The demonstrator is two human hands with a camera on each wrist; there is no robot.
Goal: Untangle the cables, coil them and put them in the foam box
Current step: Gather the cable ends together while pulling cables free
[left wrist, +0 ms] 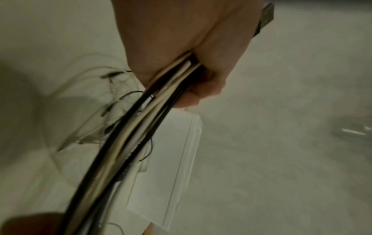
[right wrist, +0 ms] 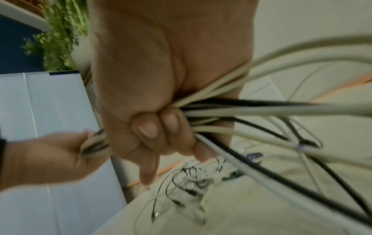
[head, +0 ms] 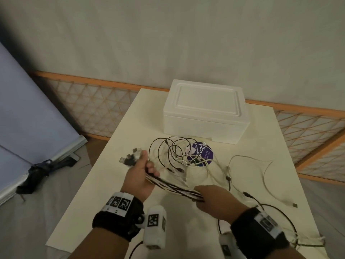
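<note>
Both hands hold one bundle of black and white cables (head: 175, 187) stretched between them above the table. My left hand (head: 143, 174) grips the bundle near its USB plugs (head: 130, 157), which fan out past the fingers. My right hand (head: 211, 200) is closed round the other end; in the right wrist view the cables (right wrist: 261, 109) splay out of that fist (right wrist: 157, 127). In the left wrist view the bundle (left wrist: 141, 127) runs out of the closed palm. More tangled cable loops (head: 177, 154) lie on the table. The white foam box (head: 205, 111) stands behind them with its lid on.
A round purple sticker (head: 201, 154) lies under the loops. Loose white cable (head: 250, 165) and black cable (head: 280, 217) trail over the table's right side. The white table (head: 112, 165) stands by an orange lattice fence (head: 93, 107). A blue panel (head: 28, 109) leans at left.
</note>
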